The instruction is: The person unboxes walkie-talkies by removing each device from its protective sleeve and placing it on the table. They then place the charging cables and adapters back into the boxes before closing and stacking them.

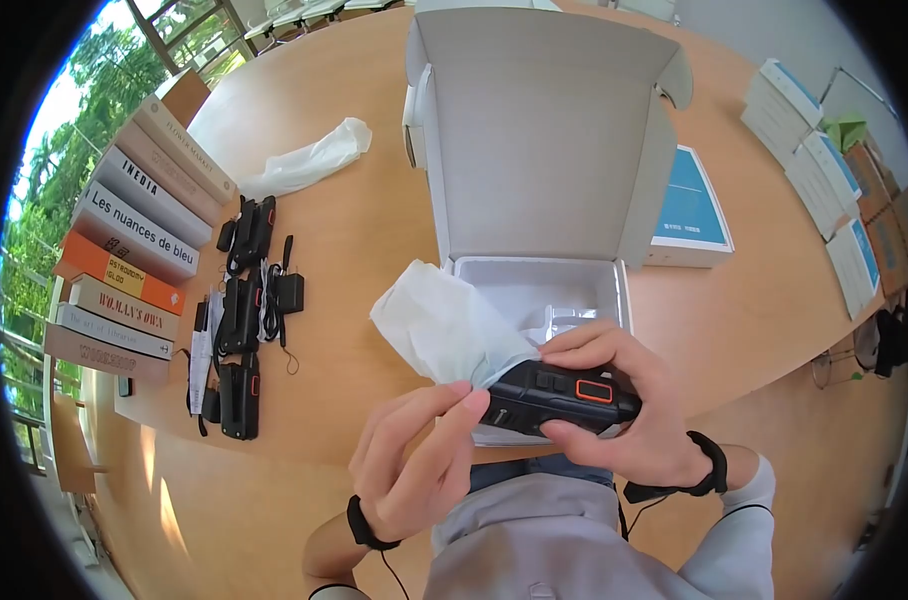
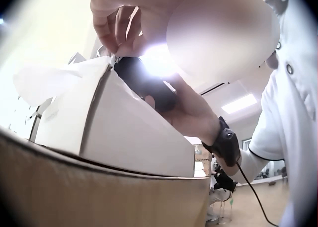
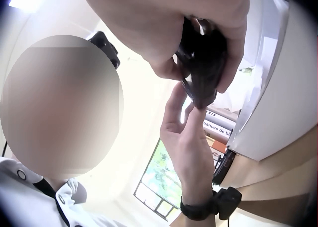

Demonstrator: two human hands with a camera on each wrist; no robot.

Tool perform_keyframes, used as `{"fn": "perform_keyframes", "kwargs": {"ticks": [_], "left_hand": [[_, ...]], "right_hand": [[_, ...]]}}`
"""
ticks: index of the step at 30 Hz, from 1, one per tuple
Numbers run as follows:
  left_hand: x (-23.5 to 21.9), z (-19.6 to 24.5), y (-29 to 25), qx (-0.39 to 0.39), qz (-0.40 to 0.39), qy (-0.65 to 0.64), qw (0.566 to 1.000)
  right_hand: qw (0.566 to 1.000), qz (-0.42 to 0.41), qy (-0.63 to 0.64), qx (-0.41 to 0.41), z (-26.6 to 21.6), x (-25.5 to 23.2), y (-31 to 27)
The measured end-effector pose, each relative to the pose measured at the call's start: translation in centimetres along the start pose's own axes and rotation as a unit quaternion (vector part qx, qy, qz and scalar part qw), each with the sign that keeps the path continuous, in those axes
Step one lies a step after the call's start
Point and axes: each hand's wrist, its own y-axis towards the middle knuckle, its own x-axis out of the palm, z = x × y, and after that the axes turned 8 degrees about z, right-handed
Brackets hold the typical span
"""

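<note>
My right hand point(image 1: 629, 400) grips a black handheld device point(image 1: 549, 398) with an orange-rimmed panel, thumb on the near side and fingers on the far side. A thin white plastic bag point(image 1: 449, 320) covers the device's left end and spreads up and leftward. At the bag's mouth, my left hand point(image 1: 414, 450) pinches its edge with thumb and forefinger, right beside the device. Both hands are above the front of an open white box point(image 1: 534, 150), whose lid stands upright. In the right wrist view, the left fingertips meet the narrow end of the device point(image 3: 201, 68).
Three similar black devices point(image 1: 242, 315) lie in a column on the left, with a charger point(image 1: 290, 292) and cables. Books point(image 1: 134, 240) stand behind them. Another white bag point(image 1: 309, 160) lies farther back. A blue-topped box point(image 1: 689, 215) sits right of the lid; more boxes point(image 1: 814, 170) line the right edge.
</note>
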Motion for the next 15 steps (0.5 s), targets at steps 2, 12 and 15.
{"fn": "perform_keyframes", "kwargs": {"ticks": [2, 12, 15], "left_hand": [[0.2, 0.2, -0.1, -0.003, 0.015, -0.009, 1.0], [0.6, 0.6, -1.0, -0.093, -0.029, -0.044, 0.994], [0.8, 1.9, -0.3, -0.099, -0.063, -0.079, 0.99]], "right_hand": [[0.997, 0.024, -0.044, -0.063, 0.0, 0.5, 0.1], [0.983, 0.084, -0.086, -0.136, 0.5, 0.9, -0.4], [0.985, 0.09, -0.063, -0.13, 0.5, 1.1, -0.3]]}}
